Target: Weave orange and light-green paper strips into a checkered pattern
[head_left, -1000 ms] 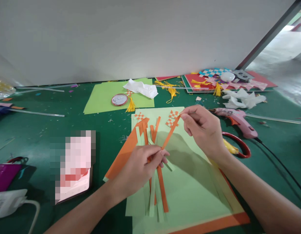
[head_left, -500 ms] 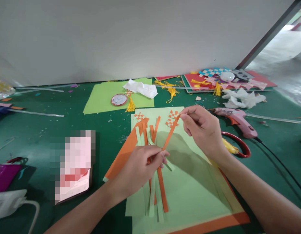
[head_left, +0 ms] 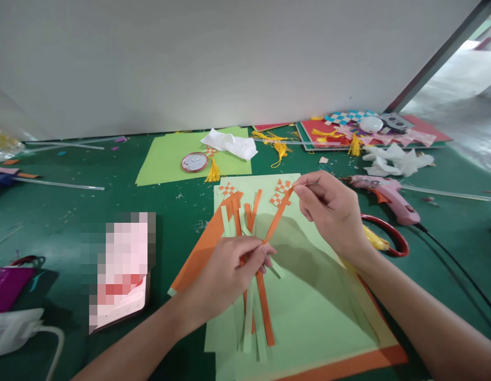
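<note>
Two bare hands stretch a narrow orange paper strip [head_left: 277,217] on a slant above a pale green paper sheet [head_left: 317,296]. The left hand [head_left: 239,264] pinches its lower end between thumb and fingers; the right hand [head_left: 330,209] pinches its upper end, beside two small orange-and-white checkered woven paper pieces [head_left: 280,193] lying on the sheet. Loose orange and green paper strips [head_left: 261,312] lie beneath the left hand (they overlap in a messy bundle). On the dark green bench [head_left: 181,211], a pink plastic glue gun [head_left: 388,196] rests beyond the right wrist, near red-handled scissors [head_left: 392,233], partly hidden by that arm.
</note>
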Demonstrator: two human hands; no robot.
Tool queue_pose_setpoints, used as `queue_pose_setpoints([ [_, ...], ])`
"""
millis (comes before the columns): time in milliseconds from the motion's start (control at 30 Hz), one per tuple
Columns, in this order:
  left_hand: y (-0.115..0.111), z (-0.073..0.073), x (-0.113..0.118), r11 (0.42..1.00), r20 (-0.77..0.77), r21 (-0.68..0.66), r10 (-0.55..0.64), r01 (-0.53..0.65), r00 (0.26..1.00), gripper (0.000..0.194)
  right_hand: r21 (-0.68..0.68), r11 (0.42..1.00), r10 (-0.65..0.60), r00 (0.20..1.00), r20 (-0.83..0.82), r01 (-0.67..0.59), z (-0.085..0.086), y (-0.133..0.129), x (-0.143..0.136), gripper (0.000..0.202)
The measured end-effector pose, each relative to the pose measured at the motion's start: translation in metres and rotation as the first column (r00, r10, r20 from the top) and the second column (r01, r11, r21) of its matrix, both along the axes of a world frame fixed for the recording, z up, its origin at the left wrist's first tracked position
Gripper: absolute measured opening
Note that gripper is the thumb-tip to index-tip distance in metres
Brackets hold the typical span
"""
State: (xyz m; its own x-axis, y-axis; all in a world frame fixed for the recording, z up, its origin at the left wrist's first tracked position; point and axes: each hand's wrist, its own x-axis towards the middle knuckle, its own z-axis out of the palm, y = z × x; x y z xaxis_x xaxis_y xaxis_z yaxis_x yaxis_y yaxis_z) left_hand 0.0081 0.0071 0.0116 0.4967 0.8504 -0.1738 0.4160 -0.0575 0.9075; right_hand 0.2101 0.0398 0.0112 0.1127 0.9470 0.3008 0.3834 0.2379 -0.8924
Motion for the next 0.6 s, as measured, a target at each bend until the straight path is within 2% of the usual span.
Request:
queue_pose_setpoints([
  [233, -0.0012, -0.0012, -0.0015, 1.000, 0.030, -0.029, 0.012, -0.011, 0.999, 0.034, 0.000, 1.000, 0.000, 1.000, -0.004, 0.000, 0.0002, 0.0004, -0.0002, 0.007],
  [467, -0.0005, 0.0033, 0.0009, 1.000, -0.031, 0.014, -0.022, 0.022, 0.999, 0.032, -0.021, 1.000, 0.017, 1.000, -0.014, -0.017, 0.0001, 0.0003, -0.0006, 0.009],
  [600, -0.0002, 0.0054, 0.0014, 0.995, -0.069, 0.101, -0.009, 0.016, 0.998, 0.038, -0.025, 0.999, 0.046, 0.999, 0.006, -0.046, -0.0008, -0.0015, -0.0031, 0.009],
])
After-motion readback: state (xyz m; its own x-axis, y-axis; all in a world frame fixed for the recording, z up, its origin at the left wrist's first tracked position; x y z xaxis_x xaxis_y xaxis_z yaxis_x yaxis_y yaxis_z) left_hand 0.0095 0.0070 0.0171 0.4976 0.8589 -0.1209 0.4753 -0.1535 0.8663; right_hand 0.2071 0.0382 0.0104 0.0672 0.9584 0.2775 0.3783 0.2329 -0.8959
